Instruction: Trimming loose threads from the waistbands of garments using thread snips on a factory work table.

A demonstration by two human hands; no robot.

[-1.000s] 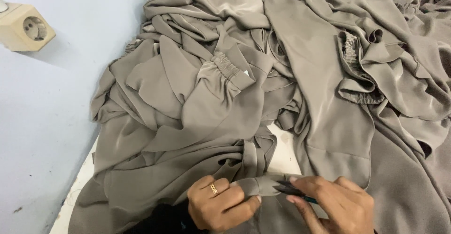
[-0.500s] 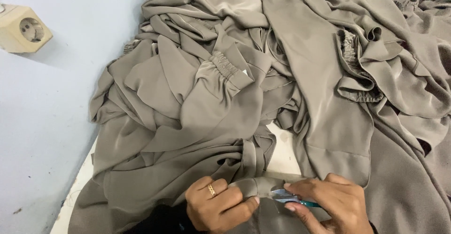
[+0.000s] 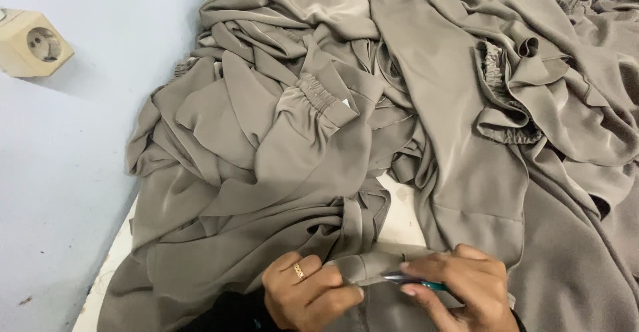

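Pale blue wall [image 3: 73, 172] beside heaped taupe garments [image 3: 413, 105]; down front, left hand [image 3: 307, 297] pinches a folded fabric edge [image 3: 365, 267] tight, right hand [image 3: 462, 284] closes its grip on a small teal-handled tool [image 3: 414, 281] touching it.

The cloth [image 3: 426, 139] was taupe, smooth, with a soft sheen, gathered at elastic cuffs [image 3: 319, 99]. The ring [image 3: 299, 271] looked like polished gold metal. The tool [image 3: 413, 281] showed shiny metal and teal plastic. The far-left socket [image 3: 33, 45] was matt cream plastic.

Left hand [image 3: 307, 297] curls into a pinch, a ring on one finger; right hand [image 3: 459, 285] sits just beside it, fingers bent closed.
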